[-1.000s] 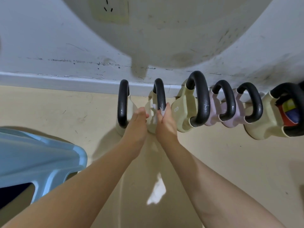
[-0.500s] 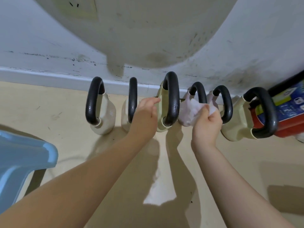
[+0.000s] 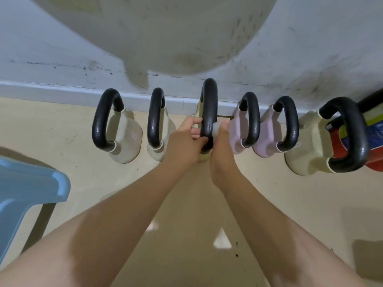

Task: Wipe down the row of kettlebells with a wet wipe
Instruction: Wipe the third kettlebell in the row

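Six kettlebells stand in a row on the floor [image 3: 290, 204] along the skirting of a scuffed white wall [image 3: 62, 48]. Both hands meet at the third kettlebell [image 3: 209, 112], the one with the tallest black handle.

The left hand [image 3: 184, 143] has its fingers [image 3: 193, 122] curled round the left side of that handle, the thumb closing from below, so it grips the bar. The right hand [image 3: 222, 150] presses in from the right side of the same handle; its fingers are mostly hidden behind the hand and the bar, so how tightly they close cannot be told. A small pale wad, the wet wipe [image 3: 216, 127], shows just between the right fingertips and the handle, touching the bar; most of it is covered.

The body of the third kettlebell is almost wholly hidden by the two hands; only a pale yellow-green edge shows below them and at the top left of the handle.

Left of the left fingers stand two beige kettlebells [image 3: 122, 139], the nearer one just beside the knuckles. Right of the right fingers stand two pink kettlebells [image 3: 238, 137], then a larger cream kettlebell [image 3: 306, 146]. Behind that last one a red cylinder [image 3: 373, 150] with a printed label is cut off by the frame edge; the print is unreadable.

A blue plastic seat [image 3: 27, 189] is cut off at the lower left.
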